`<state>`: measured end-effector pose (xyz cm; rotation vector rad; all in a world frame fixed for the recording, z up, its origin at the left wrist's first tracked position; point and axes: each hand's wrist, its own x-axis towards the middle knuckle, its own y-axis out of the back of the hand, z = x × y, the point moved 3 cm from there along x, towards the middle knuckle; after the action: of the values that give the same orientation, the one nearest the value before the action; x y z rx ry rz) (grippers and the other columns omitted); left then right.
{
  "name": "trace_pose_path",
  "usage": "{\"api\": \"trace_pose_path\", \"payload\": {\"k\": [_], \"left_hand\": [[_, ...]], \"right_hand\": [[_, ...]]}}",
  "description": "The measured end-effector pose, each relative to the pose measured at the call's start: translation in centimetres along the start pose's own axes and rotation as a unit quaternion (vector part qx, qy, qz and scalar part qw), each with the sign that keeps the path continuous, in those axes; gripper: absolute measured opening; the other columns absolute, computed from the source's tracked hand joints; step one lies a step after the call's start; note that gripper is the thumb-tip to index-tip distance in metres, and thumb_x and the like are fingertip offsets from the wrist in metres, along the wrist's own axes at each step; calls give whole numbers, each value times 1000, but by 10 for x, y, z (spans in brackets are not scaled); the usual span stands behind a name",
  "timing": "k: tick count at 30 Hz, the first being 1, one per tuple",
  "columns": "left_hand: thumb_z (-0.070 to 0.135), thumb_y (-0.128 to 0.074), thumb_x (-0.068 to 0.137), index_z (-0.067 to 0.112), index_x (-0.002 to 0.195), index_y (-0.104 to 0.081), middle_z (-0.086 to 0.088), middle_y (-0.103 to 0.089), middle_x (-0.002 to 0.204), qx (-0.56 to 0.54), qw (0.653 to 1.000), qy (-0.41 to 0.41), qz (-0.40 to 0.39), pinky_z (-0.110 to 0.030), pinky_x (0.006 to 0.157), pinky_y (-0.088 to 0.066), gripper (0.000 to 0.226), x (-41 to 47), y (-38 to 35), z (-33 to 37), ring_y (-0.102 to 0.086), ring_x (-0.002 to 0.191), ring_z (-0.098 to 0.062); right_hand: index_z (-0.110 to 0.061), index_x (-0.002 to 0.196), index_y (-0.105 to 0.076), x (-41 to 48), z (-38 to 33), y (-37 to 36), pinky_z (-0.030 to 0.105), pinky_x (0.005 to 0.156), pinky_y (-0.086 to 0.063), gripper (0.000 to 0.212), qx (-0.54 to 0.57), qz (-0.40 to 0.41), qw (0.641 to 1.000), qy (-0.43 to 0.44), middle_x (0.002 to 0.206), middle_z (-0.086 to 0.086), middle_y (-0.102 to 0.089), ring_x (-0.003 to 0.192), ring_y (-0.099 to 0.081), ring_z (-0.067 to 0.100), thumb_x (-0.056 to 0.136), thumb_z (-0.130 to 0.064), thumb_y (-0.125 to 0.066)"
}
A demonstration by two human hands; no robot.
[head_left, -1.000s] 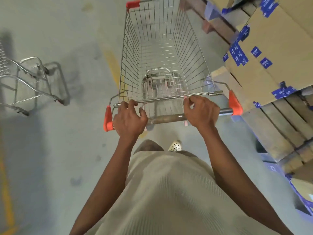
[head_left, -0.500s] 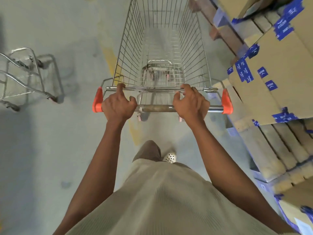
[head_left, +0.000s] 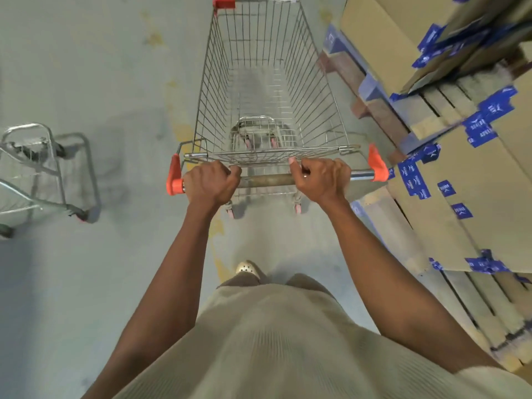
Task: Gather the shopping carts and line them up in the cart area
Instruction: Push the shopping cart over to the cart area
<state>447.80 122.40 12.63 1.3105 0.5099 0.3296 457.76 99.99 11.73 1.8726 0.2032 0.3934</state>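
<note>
Gripping the handle bar of the wire shopping cart with both hands. Left hand clenching around the bar just inside the orange end cap, fingers curling over the top. Right hand clenching the bar nearer the other orange end cap, thumb lifting toward the rear rim of the basket. Standing directly behind the cart, one pale perforated shoe showing below the handle bar. Cart sitting on the grey concrete floor, basket empty, nose pointing away, a faded yellow floor line running under its left side. Resting well apart to the left of the cart, a second shopping cart, only partly in view. Stacking just beside the cart's right side, cardboard boxes sealed with blue tape, lying on pallets.
</note>
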Motion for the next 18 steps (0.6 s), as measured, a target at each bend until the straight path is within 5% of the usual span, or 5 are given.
{"api": "trace_pose_path", "payload": {"k": [7,18], "left_hand": [[48,-35,96,8,77,-62,-12,-53,78,29,999,19,-21,-36,69,-36,52,96,20,-3,-49,74,-30],[43,-39,98,1,86,-69,-25,-69,93,17,989,143,37,-38,70,-36,53,237,38,-8,-65,88,-41]], "right_hand": [[-13,79,-77,109,-29,-16,34,68,-33,50,-73,-46,996,12,78,15,-72,77,-67,37,98,-49,-48],[-13,71,-72,295,-68,-72,34,65,-30,51,-71,-90,988,108,59,2,-52,56,-46,24,97,-46,-42]]}}
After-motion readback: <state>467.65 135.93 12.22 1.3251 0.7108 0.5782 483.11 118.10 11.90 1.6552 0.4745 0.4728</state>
